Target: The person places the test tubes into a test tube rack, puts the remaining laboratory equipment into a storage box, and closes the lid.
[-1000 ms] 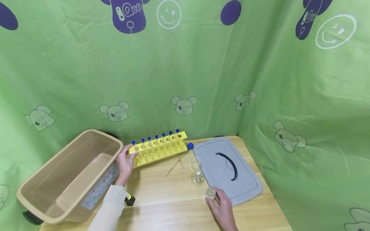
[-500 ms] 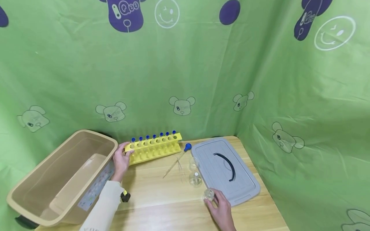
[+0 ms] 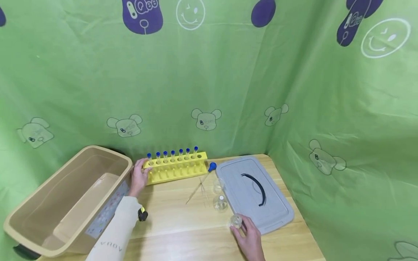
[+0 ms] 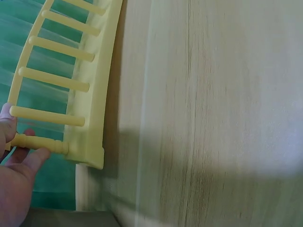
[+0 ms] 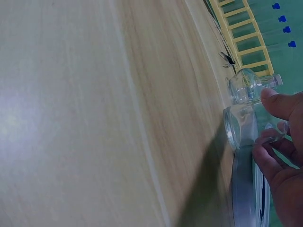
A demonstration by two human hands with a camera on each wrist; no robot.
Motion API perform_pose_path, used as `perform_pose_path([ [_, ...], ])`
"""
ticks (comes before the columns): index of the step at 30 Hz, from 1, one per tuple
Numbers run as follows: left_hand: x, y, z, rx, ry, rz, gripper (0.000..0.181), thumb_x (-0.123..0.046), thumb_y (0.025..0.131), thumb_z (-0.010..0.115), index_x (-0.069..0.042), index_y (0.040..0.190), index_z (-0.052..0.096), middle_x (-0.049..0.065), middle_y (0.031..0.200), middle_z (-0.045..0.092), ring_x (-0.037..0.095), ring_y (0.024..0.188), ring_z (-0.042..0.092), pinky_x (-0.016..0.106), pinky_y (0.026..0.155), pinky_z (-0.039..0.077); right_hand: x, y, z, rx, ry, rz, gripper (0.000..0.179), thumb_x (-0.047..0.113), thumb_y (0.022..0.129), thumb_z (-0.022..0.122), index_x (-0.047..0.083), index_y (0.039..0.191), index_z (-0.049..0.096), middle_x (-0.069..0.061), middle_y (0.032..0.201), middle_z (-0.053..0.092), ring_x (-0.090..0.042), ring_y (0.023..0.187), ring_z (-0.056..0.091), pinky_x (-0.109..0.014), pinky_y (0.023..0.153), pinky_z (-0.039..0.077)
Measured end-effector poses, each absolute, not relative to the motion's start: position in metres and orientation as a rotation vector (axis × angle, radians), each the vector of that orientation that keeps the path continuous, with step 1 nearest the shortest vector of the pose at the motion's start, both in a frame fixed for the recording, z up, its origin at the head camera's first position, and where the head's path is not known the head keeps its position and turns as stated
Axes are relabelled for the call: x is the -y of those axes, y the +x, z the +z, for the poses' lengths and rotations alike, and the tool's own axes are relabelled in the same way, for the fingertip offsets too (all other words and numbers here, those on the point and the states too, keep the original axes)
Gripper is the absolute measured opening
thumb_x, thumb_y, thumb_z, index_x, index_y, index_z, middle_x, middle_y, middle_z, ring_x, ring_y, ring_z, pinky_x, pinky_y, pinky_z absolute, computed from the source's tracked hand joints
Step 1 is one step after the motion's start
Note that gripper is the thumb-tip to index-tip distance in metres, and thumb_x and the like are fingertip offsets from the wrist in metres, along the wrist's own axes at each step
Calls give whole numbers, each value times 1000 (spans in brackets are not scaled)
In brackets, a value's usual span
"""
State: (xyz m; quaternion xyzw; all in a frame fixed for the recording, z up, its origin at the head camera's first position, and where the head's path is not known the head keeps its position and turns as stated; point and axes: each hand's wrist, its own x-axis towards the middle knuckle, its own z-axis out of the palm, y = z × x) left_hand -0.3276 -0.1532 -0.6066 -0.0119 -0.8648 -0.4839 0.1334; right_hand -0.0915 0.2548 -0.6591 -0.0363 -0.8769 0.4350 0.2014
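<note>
My left hand [image 3: 138, 177] grips the left end of a yellow test tube rack [image 3: 177, 175] standing at the back of the table. Several clear test tubes with blue caps [image 3: 173, 153] stand in the rack's upper row. In the left wrist view, thumb and fingers close round the end post [image 4: 40, 143] of the rack. At the front right, my right hand [image 3: 249, 237] holds a small clear glass flask [image 5: 242, 124] by its neck, its base on or just above the table. Behind it stands a round glass flask [image 3: 220, 203] with a white stopper.
A deep tan bin [image 3: 109, 195] stands to the left, close beside my left hand. On the right lies a grey lid [image 3: 243, 181] with a black handle. A blue-bulbed dropper [image 3: 212, 166], thin wires [image 3: 203, 188] and a clear glass vessel [image 3: 218, 186] lie between. Green curtain surrounds the table.
The rack has swung a little, its right end shifting back so it lies squarer to the rear curtain, with my left hand on it. The right hand and flask have barely moved.
</note>
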Motion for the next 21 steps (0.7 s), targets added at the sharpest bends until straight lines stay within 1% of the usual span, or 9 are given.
perform_pose_path([
  [2, 156, -329, -609, 2528, -49, -1405, 46, 4, 94, 67, 6, 138, 55, 27, 141, 52, 45, 134, 47, 54, 119, 37, -253, -90, -660, 2449, -111, 1220, 53, -6, 70, 91, 0, 118, 68, -11, 113, 70, -33, 105, 71, -26, 89, 58],
  [4, 159, -331, -611, 2532, -63, -1409, 46, 5, 94, 66, 7, 139, 54, 28, 141, 52, 46, 131, 49, 55, 114, 43, -252, -89, -661, 2448, -121, 1234, 53, -6, 71, 90, 0, 118, 68, -11, 113, 70, -33, 106, 71, -26, 90, 58],
  [6, 163, -332, -613, 2539, -68, -1416, 47, 5, 95, 65, 7, 140, 53, 28, 142, 51, 46, 130, 50, 56, 110, 47, -250, -89, -662, 2449, -130, 1253, 52, -6, 71, 90, 1, 118, 69, -11, 114, 70, -32, 107, 70, -25, 91, 58],
  [9, 168, -333, -616, 2558, -65, -1428, 47, 5, 96, 64, 7, 141, 52, 29, 143, 49, 46, 131, 49, 56, 109, 47, -249, -88, -663, 2459, -134, 1264, 52, -5, 72, 90, 3, 118, 69, -9, 115, 70, -29, 108, 70, -23, 92, 56],
  [13, 173, -334, -618, 2575, -74, -1457, 46, 5, 96, 63, 9, 140, 51, 30, 143, 49, 46, 135, 46, 55, 117, 40, -248, -88, -661, 2464, -131, 1266, 51, -5, 72, 90, 3, 118, 69, -9, 115, 70, -29, 109, 69, -20, 92, 56],
  [16, 171, -336, -618, 2562, -87, -1469, 45, 4, 96, 64, 10, 139, 51, 31, 144, 48, 47, 135, 45, 56, 118, 37, -248, -89, -658, 2447, -117, 1274, 51, -6, 72, 90, 2, 118, 68, -11, 116, 69, -30, 108, 70, -20, 92, 55],
  [18, 168, -336, -617, 2565, -90, -1459, 47, 3, 97, 63, 9, 141, 50, 30, 148, 45, 47, 138, 42, 56, 121, 33, -249, -89, -657, 2439, -110, 1268, 52, -6, 72, 90, 0, 119, 68, -12, 116, 69, -32, 108, 70, -21, 91, 55],
  [21, 161, -334, -614, 2594, -96, -1428, 50, 3, 99, 60, 7, 147, 45, 27, 156, 37, 46, 143, 36, 57, 124, 26, -252, -90, -656, 2447, -115, 1235, 54, -6, 72, 90, -1, 120, 67, -12, 116, 69, -33, 107, 70, -21, 90, 56],
])
